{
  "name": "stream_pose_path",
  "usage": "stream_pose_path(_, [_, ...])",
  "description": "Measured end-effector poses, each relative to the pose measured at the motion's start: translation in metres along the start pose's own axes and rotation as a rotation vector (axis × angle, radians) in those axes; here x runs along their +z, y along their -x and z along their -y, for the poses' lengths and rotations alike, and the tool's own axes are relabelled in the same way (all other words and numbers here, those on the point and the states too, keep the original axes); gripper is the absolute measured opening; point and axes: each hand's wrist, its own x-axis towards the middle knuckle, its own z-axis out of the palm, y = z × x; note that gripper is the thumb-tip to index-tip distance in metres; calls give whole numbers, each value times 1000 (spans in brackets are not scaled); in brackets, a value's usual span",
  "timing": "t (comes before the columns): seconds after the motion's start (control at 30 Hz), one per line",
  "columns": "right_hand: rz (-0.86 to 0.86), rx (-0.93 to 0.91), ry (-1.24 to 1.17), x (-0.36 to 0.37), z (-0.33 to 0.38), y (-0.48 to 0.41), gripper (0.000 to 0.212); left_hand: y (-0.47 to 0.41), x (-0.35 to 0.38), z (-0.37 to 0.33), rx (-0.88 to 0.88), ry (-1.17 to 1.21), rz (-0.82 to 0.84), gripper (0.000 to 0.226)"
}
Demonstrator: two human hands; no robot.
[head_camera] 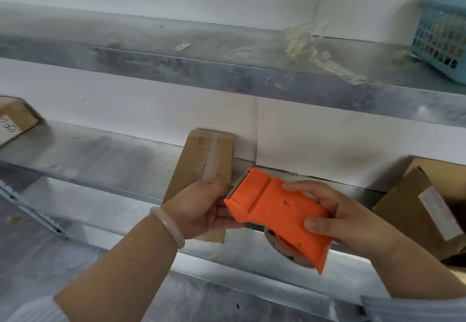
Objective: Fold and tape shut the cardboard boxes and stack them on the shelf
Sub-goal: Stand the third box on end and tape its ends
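Observation:
My right hand (338, 218) grips an orange tape dispenser (274, 210) around its body, with the tape roll showing underneath. My left hand (201, 208) sits at the dispenser's blade end, fingers curled against its front edge. Whether they pinch the tape end there I cannot tell. Behind my left hand a narrow taped cardboard box (204, 165) lies on the metal shelf (106, 160), running back to the white wall.
A second cardboard box (15, 120) sits at the shelf's far left. Opened brown boxes (423, 208) stand at the right. The upper shelf (176, 52) holds scraps of clear tape (310, 49) and a blue plastic basket (441, 36) at the right.

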Motion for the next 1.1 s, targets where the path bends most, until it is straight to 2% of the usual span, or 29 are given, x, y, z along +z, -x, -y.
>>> stream_pose_path(0.17, [54,63,242,12,6,-7,63,7,-6,1,90,-190,-76,27])
stream_pose_path(0.23, [71,67,325,16,9,-10,61,8,-6,3,128,-194,-120,24])
stream_pose_path(0.33, [75,47,397,19,12,-16,47,8,-11,10,182,-171,-202,27])
stream_pose_path(0.43, [97,51,458,22,13,-19,44,8,-16,16,239,-216,-304,26])
stream_pose_path(0.6, [130,78,501,23,17,-20,45,11,-33,24,284,-104,-487,18])
stream_pose_path(0.73, [139,108,534,17,18,-20,46,19,-58,27,344,-106,-618,17])
stream_pose_path(0.93, [200,108,567,16,20,-26,46,24,-65,47,422,-138,-749,15])
stream_pose_path(1.1, [243,95,585,18,22,-32,47,24,-67,54,436,-90,-776,10])
